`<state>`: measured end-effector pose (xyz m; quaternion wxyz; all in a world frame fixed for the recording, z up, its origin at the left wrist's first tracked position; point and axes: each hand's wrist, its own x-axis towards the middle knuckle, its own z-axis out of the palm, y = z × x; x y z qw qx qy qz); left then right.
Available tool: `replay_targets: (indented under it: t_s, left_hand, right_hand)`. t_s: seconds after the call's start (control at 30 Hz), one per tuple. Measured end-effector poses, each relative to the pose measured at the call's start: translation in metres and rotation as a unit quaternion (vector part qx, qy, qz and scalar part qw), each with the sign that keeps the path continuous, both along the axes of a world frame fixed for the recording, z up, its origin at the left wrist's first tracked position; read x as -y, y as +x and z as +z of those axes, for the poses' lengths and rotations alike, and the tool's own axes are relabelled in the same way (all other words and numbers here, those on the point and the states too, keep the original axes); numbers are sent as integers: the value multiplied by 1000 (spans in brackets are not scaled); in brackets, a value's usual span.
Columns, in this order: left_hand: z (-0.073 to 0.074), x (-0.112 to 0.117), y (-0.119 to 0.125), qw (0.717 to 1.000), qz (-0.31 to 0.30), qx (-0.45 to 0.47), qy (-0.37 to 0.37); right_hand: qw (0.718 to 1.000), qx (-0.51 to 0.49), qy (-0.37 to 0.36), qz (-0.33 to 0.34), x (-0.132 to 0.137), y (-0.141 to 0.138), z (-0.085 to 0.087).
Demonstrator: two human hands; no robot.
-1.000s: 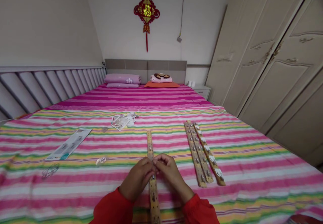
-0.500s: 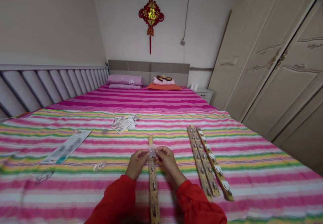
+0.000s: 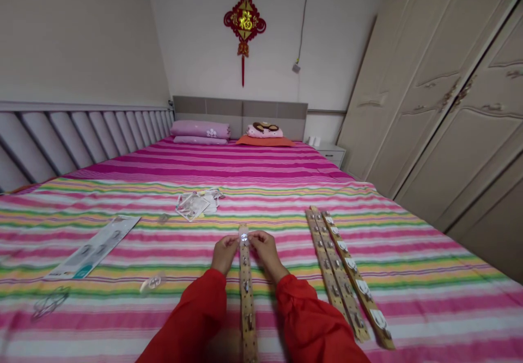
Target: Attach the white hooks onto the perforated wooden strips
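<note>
A long, narrow wooden strip [image 3: 247,311] with small holes lies lengthwise on the bed in front of me, several metal hooks fixed along it. At its far end is a clear adhesive hook [image 3: 244,237] with a shiny middle, flat over the wood. My left hand [image 3: 224,254] pinches the clear piece's left edge. From the other side, my right hand [image 3: 265,249] has thumb and finger closed at its right edge. The fingertips also sit close against the strip's sides, and whether they press on the wood is hard to see.
To the right lie two strips with metal hooks [image 3: 335,276] and one with white-backed hooks [image 3: 362,286]. On the left are a hook package [image 3: 95,247], a loose clear hook [image 3: 154,282] and a wire-like item [image 3: 51,302]. Packaging pieces [image 3: 198,204] lie farther back.
Both hands have moved the clear hook toward the strip's far end, where it now lies flatter over the wood. The view has shifted slightly.
</note>
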<state>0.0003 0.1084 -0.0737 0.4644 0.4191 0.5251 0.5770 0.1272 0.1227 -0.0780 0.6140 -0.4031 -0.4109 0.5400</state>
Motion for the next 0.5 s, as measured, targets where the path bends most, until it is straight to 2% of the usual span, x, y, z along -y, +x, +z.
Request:
replay_targets:
  t_s: [0.27,0.5]
  left_hand:
    - [-16,-12,1,999,25,-19,-6]
    - [-27,-18,-1,998,32,-55,-2]
  right_hand:
    - [1000,-2,-17,-23,-10,-8,-24]
    - [999,0,-22,-31,-10,-10,-31]
